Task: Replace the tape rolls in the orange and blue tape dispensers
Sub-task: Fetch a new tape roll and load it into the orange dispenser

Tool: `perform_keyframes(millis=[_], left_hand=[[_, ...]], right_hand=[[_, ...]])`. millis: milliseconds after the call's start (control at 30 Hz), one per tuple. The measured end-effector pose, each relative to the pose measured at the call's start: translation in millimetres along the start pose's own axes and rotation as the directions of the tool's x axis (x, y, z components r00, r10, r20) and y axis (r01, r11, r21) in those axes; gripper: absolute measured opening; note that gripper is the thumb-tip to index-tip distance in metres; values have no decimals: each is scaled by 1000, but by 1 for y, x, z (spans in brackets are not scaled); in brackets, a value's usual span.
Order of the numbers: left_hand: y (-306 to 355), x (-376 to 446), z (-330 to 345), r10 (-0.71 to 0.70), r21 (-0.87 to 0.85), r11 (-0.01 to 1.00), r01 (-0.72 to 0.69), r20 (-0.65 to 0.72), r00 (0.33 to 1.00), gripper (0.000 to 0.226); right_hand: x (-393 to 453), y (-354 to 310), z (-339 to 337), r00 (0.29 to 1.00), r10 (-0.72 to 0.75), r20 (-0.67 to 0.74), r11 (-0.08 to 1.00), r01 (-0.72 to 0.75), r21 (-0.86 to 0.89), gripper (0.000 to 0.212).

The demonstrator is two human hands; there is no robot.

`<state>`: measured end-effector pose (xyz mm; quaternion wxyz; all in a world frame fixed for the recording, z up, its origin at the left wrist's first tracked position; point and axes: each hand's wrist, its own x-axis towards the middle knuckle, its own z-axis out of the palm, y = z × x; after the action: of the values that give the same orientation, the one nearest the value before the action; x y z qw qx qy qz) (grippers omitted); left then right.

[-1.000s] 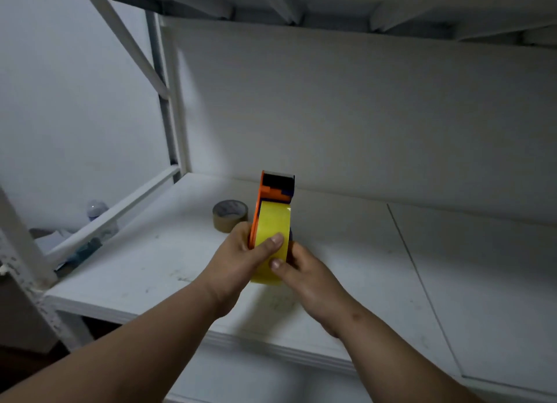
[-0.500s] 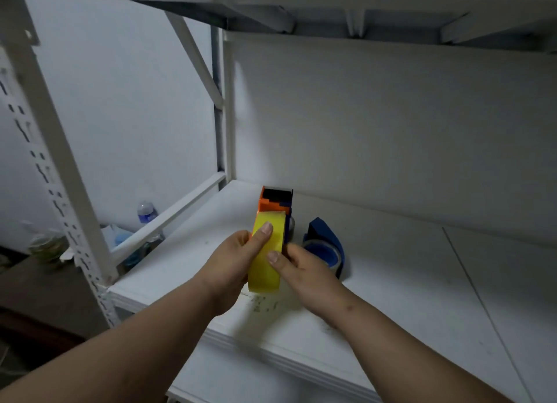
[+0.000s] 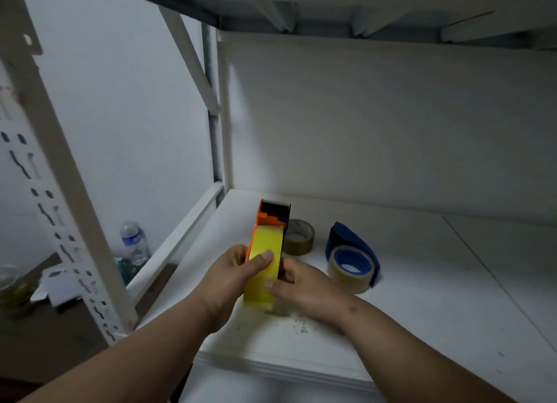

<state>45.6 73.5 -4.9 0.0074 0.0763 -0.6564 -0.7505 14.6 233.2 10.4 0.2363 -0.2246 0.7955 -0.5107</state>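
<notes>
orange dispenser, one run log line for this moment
both hands grip orange dispenser with yellow roll | blue dispenser on shelf

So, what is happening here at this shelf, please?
A person holds the orange tape dispenser with both hands above the white shelf. The left hand and the right hand both pinch the yellow tape roll in it. The blue tape dispenser lies on the shelf to the right, untouched, with a brown tape roll behind.
</notes>
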Motion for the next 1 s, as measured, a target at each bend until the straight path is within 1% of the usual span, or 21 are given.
perform_keyframes(millis=[67,167,333,500,567,633,733,767,833,867,900,967,1000], left_hand=[[-2,1,-14,-11,13,1000,11,13,1000,46],[-7,0,-28,-31,38,999,29,48,998,49],[-6,-6,-36,-39,76,997,34,63,997,57],[-1,-2,-38,-118,126,986,109,66,991,43],[4,1,-39,-162,135,979,153,58,985,42],[8,4,-39,-200,128,973,193,46,979,39],[13,4,-34,-212,96,974,207,46,976,30],[13,4,-32,-209,89,974,206,22,978,34],[12,5,-30,-198,65,978,199,-24,980,56],[13,6,-29,-193,59,979,194,-24,981,64],[14,6,-29,-184,59,981,184,-8,983,65],[16,6,-29,-167,68,984,165,29,986,60],[15,6,-30,-162,75,984,159,39,986,58]], right_hand=[[4,-1,14,999,6,-33,1000,-6,26,38],[6,0,33,996,40,-80,998,-35,57,30],[7,0,47,987,66,-149,998,-65,13,29],[9,2,47,987,79,-143,997,-81,-8,31],[10,4,48,989,78,-126,997,-80,-8,32],[12,4,48,991,65,-114,997,-68,-27,31],[14,5,44,991,56,-125,996,-65,-64,29],[14,5,43,990,61,-126,995,-70,-69,29],[14,6,39,992,62,-112,993,-73,-98,26],[14,6,37,993,56,-100,992,-67,-109,24],[15,6,34,995,52,-80,993,-60,-104,23],[16,4,25,998,58,-20,993,-60,-97,23],[17,1,20,997,69,-15,993,-70,-99,23]])
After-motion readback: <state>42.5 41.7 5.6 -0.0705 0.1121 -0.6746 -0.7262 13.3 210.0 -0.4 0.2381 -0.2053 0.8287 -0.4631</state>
